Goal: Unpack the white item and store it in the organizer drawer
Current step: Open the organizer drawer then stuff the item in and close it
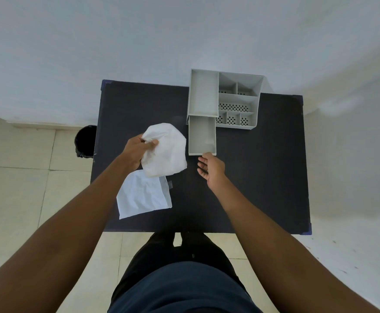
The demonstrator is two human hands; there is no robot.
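My left hand (137, 150) grips a crumpled white item (166, 152) and holds it above the dark table (252, 177), left of the drawer. A flat clear plastic bag (142, 195) lies on the table just below the white item. The grey organizer (236, 100) stands at the table's far edge. Its drawer (202, 136) is pulled out toward me and looks empty inside. My right hand (211, 169) is at the drawer's front edge, fingers apart, with a fingertip touching the front.
A black bin (85, 141) stands on the tiled floor past the table's left edge. A white wall rises behind the table. My legs are against the near edge. Bare tabletop lies to the right of the drawer.
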